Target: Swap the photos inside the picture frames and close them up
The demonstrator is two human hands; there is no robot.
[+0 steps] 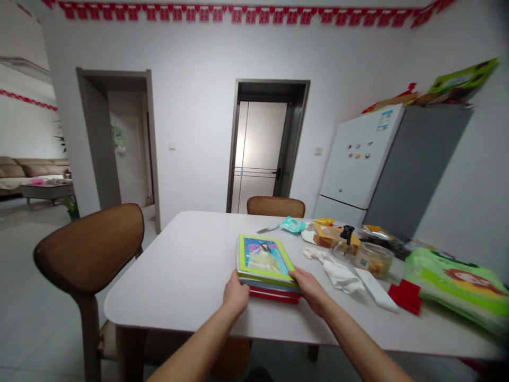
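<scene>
A stack of books [274, 293], or flat book-like items, lies on the white table in front of me. The topmost one [263, 258] has a bright green border around a picture of a figure in a pale dress on blue. Grey and red edges show beneath it. My left hand [236, 293] grips the near left corner of the stack, fingers partly hidden. On the opposite side, my right hand [309, 286] holds the near right corner with its thumb by the green border. Whether the stack rests fully on the tabletop I cannot tell.
On the white table [167, 281], right of the stack, lie crumpled white tissue [342, 275], a white slab-like item [376, 289], a red item [405, 296], a clear tub [374, 260] and a large green pack [457, 281]. A knife [268, 229] and teal packet [293, 225] lie behind.
</scene>
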